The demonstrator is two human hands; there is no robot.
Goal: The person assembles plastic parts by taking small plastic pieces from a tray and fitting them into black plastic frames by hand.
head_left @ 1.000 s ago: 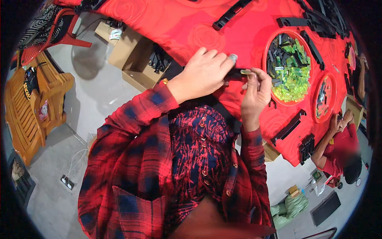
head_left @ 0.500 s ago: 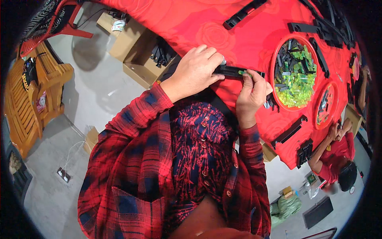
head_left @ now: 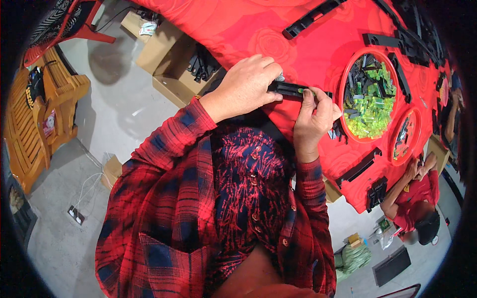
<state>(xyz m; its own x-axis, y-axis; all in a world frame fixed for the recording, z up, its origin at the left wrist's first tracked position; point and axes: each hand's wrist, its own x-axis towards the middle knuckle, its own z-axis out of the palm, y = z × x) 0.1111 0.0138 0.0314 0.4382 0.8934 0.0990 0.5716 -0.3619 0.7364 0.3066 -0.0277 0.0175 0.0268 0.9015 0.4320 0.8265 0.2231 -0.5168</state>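
My left hand is closed round one end of a long black plastic bar, held level just over the table edge. Something small and silvery shows by its fingertips. At the bar's other end, my right hand pinches a small clear yellow-green vial between thumb and forefinger, against the bar's upper face. Whether the vial sits in a slot there cannot be made out. Right of that hand stands a round red tray, filled with loose yellow-green vials and small black parts.
A smaller red tray holds more small pieces. Black bars lie about the red tablecloth, heaped at the far right. Left of the table, an open cardboard box holds black parts. A co-worker in red sits at the right.
The view has shifted slightly. Both hands keep their hold on the bar and vial, with the right fingers moved a little along the bar toward the left hand.
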